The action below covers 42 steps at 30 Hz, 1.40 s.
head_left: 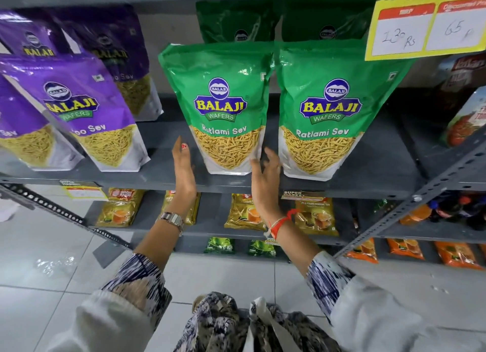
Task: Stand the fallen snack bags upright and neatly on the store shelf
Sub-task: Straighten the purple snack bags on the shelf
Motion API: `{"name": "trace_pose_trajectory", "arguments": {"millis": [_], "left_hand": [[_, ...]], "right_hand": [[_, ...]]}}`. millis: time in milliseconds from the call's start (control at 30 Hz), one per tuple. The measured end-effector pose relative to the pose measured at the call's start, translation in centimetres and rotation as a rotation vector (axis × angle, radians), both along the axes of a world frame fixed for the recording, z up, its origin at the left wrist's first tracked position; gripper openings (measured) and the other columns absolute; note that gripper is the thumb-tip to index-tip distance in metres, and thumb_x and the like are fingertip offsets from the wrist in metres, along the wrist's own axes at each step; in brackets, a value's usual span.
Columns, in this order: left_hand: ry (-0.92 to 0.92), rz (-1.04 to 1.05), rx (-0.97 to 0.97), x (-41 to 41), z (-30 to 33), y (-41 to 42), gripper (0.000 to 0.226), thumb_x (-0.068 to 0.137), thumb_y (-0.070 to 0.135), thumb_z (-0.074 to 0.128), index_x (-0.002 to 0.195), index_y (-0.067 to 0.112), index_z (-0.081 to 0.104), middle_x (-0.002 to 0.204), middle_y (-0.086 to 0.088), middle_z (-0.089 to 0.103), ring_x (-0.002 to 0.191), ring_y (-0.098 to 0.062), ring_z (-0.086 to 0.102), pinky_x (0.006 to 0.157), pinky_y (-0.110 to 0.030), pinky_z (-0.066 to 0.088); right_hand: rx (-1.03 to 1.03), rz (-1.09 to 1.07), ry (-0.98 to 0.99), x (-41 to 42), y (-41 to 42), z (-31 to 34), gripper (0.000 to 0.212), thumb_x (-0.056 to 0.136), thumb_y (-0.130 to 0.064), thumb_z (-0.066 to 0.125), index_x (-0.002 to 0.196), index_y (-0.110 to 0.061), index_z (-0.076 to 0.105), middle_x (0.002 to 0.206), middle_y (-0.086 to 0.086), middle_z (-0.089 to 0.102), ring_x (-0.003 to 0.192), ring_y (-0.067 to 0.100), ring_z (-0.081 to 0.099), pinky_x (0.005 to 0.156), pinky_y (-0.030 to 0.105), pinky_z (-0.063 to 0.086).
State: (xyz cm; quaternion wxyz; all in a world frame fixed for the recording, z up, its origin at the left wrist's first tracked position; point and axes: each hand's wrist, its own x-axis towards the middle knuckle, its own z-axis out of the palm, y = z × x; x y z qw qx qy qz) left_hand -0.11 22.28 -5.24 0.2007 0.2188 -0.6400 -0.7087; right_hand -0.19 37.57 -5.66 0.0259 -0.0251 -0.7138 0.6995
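Observation:
Two green Ratlami Sev bags stand upright side by side at the front of the grey shelf [168, 179]. The left green bag [221, 107] sits between my hands. My left hand [184, 173] is flat and open just left of its lower edge, a small gap apart. My right hand [265, 178] has its fingers spread against the bag's lower right corner, touching it. The right green bag [331, 109] stands next to my right hand. Two more green bags [236, 23] stand behind. Purple Aloo Sev bags [86, 109] stand at the left, leaning a little.
A yellow price card [426, 28] hangs at the top right. Red and brown bags [468, 115] fill the shelf's right end behind a perforated steel upright [420, 196]. Tea packets [244, 212] line the lower shelves. White floor tiles lie below.

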Motion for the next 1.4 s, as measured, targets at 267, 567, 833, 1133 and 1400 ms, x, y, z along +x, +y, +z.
{"name": "trace_pose_trajectory", "arguments": {"millis": [267,567,833,1133,1400], "left_hand": [[0.189,0.4,-0.099,2.9,-0.4,-5.9,0.033,0.095,0.019,0.034,0.124,0.007,0.045,0.118,-0.008,0.05,0.102,-0.018,0.052,0.08,-0.026,0.045],[0.205,0.419,-0.07,3.4,1.0,-19.3,0.044,0.095,0.017,0.034,0.136,0.001,0.031,0.141,-0.017,0.038,0.131,-0.028,0.039,0.113,-0.037,0.032],[0.018,0.14,0.156,1.3,-0.3,-26.7,0.067,0.087,0.053,0.039,0.146,0.026,0.022,0.155,0.0,0.026,0.142,-0.018,0.027,0.115,-0.038,0.027],[0.064,-0.083,0.147,1.9,-0.6,-28.2,0.061,0.089,0.045,0.041,0.143,0.02,0.029,0.151,-0.012,0.035,0.137,-0.028,0.036,0.113,-0.053,0.03],[0.06,-0.161,0.16,1.8,-1.3,-29.8,0.048,0.098,0.039,0.028,0.144,0.026,0.028,0.152,-0.006,0.035,0.138,-0.025,0.035,0.113,-0.054,0.031]], "right_hand": [[-0.001,0.198,-0.041,4.0,-6.1,-0.7,0.047,0.08,-0.043,0.049,0.118,-0.014,0.048,0.124,0.013,0.056,0.114,0.025,0.054,0.1,0.043,0.045],[-0.022,0.348,-0.101,0.3,-18.1,1.8,0.041,0.091,-0.027,0.054,0.128,-0.012,0.045,0.129,0.008,0.052,0.114,0.017,0.05,0.091,0.016,0.041],[-0.146,0.398,-0.194,-1.6,-25.3,3.0,0.055,0.091,-0.04,0.05,0.139,-0.018,0.033,0.127,0.001,0.05,0.101,-0.002,0.053,0.081,0.021,0.045],[-0.171,0.261,-0.19,-0.8,-28.8,1.2,0.067,0.08,-0.059,0.042,0.133,-0.018,0.04,0.134,0.006,0.057,0.121,0.019,0.055,0.104,0.041,0.045],[-0.188,0.252,-0.148,-0.7,-29.8,0.6,0.048,0.095,-0.045,0.036,0.136,-0.018,0.033,0.113,-0.007,0.058,0.099,-0.001,0.057,0.068,0.008,0.051]]}}
